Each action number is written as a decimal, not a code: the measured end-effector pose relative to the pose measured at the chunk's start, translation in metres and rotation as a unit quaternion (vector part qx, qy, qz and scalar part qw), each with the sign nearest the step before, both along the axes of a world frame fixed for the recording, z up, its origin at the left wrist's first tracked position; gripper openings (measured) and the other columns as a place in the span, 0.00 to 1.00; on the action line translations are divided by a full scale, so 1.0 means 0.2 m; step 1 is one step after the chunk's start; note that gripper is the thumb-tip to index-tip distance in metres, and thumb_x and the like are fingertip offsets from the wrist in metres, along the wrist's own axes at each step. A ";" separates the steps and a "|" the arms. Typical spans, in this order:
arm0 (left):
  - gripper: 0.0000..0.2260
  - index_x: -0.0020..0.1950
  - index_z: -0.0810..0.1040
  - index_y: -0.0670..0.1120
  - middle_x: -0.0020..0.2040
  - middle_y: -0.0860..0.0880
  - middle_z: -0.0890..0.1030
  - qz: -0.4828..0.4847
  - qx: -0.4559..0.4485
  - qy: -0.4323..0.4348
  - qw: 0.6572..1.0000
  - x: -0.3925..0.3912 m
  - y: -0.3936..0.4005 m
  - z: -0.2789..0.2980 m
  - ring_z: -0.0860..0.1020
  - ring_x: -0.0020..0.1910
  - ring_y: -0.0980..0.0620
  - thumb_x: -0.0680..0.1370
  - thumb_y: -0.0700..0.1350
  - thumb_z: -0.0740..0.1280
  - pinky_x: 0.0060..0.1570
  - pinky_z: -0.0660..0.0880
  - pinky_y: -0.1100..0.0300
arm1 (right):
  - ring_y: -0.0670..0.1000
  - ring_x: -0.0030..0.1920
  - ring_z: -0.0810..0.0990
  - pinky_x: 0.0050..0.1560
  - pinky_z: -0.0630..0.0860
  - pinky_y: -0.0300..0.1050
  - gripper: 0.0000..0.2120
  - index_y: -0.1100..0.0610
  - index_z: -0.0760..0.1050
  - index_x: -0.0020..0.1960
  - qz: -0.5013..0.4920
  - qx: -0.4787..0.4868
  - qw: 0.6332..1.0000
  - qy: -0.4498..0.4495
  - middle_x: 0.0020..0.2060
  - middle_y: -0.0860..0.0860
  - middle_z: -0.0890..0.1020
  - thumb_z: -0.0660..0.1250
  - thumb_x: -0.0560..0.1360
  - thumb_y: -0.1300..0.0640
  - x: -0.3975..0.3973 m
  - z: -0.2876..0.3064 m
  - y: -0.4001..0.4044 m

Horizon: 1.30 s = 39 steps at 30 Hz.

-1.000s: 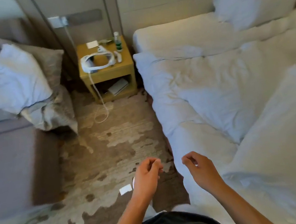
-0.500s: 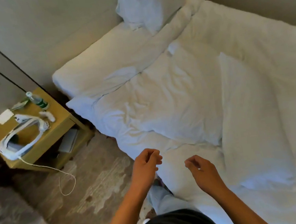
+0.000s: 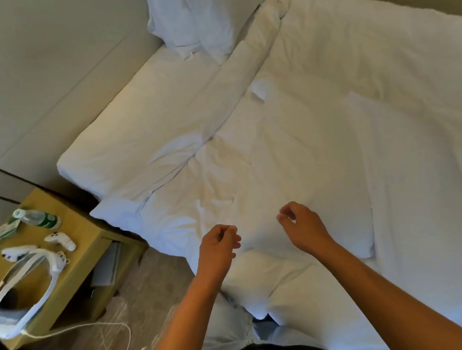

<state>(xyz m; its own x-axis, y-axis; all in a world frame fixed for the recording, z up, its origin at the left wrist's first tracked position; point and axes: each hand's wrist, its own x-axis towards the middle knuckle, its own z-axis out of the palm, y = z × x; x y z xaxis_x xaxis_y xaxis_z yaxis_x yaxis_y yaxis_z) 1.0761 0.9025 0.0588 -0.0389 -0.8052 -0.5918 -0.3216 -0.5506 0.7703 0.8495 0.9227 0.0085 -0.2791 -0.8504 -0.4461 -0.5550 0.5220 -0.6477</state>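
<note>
White duvet (image 3: 294, 151) lies under left hand (image 3: 217, 250) and right hand (image 3: 304, 228), fingers loosely curled, seemingly empty.

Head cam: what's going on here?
A person stands at the side of a bed. The left hand and right hand are raised just above the rumpled white duvet, fingers loosely curled, holding nothing. A pillow leans at the head end. The nightstand beside the bed holds a headset and a water bottle.
</note>
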 end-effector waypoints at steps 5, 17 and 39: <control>0.09 0.53 0.82 0.45 0.47 0.47 0.87 -0.035 0.026 0.023 0.999 -0.06 -0.39 -0.11 0.85 0.48 0.47 0.82 0.49 0.65 0.51 0.81 0.48 | 0.58 0.73 0.71 0.70 0.72 0.56 0.28 0.51 0.66 0.78 -0.003 0.074 0.993 0.091 0.76 0.54 0.70 0.65 0.82 0.43 -0.09 -0.11 -0.30; 0.13 0.55 0.80 0.45 0.55 0.45 0.84 -0.148 0.117 -0.039 0.981 -0.25 -1.09 -0.61 0.81 0.49 0.48 0.81 0.54 0.66 0.51 0.78 0.51 | 0.57 0.84 0.47 0.81 0.57 0.58 0.44 0.51 0.47 0.85 -0.016 0.206 0.957 0.203 0.85 0.53 0.43 0.63 0.79 0.34 -0.15 -0.45 -0.65; 0.29 0.74 0.72 0.46 0.68 0.46 0.79 -0.099 0.091 0.012 0.991 -0.66 -1.04 -1.05 0.78 0.66 0.43 0.76 0.55 0.73 0.67 0.75 0.41 | 0.56 0.84 0.43 0.82 0.49 0.59 0.45 0.48 0.42 0.85 0.040 0.106 0.966 0.234 0.85 0.53 0.41 0.56 0.78 0.29 -0.28 -0.63 -0.48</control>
